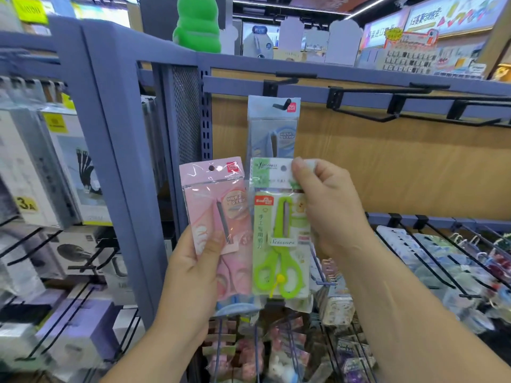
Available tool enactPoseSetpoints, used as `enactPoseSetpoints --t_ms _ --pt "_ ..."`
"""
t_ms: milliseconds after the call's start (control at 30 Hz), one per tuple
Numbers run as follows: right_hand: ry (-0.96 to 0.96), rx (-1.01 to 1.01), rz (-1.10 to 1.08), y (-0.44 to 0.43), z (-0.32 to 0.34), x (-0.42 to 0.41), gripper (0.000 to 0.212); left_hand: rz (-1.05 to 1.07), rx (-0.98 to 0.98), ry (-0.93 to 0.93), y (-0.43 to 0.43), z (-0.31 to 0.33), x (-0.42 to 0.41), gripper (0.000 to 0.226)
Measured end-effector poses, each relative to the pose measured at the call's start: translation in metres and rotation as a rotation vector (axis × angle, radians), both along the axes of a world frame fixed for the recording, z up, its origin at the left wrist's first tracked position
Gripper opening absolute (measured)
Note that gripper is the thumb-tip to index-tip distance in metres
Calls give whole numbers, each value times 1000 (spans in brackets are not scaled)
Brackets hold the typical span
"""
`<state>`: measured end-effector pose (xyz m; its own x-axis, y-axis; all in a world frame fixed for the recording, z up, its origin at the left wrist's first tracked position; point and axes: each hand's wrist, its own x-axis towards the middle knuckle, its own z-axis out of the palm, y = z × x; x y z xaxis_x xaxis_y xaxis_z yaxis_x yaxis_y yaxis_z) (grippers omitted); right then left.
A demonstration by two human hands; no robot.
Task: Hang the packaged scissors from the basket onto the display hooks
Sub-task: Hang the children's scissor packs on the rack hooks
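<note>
Two bare forearms rise from the bottom edge, cut off below the elbow. The left hand [193, 261] grips a pink scissors pack [213, 200] low on its left side, thumb across the front and fingers hidden behind. The right hand [329, 214] pinches the top right corner of a green scissors pack [276, 244] between thumb and curled fingers, covering that corner. The two packs are held upright side by side, edges touching or overlapping; I cannot tell which.

Just behind them a blue scissors pack [272, 128] hangs on a black hook [280, 104] against the wooden back panel [401, 167], its lower end hidden by the green pack. More black hooks [367, 117] stick out from the rail to the right. Below the hands lies a heap of small packets [276, 352], too blurred to make out.
</note>
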<state>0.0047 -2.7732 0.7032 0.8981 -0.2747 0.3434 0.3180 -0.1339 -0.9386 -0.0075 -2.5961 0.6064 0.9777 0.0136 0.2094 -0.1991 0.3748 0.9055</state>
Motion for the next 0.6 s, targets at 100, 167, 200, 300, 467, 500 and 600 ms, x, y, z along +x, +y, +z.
enactPoseSetpoints --t_ms 100,167,200,300,467,500,600 --pt "-105 -44 -9 -1 22 5 37 41 13 17 5 -1 1 41" --pt "-178 -74 -22 0 37 10 46 61 18 23 7 -1 1 41" --pt "-208 -80 -28 0 44 12 49 69 15 27 8 -1 2 39" --pt "-260 -104 -46 0 59 19 53 74 16 18 10 0 1 37" --pt "-275 -134 -95 3 70 26 61 55 -6 5 11 3 1 39" --pt "-270 -138 -106 3 70 29 59 52 -6 5 11 3 2 39" --pt "-245 -147 -122 0 67 35 56 52 -23 2 10 3 2 39"
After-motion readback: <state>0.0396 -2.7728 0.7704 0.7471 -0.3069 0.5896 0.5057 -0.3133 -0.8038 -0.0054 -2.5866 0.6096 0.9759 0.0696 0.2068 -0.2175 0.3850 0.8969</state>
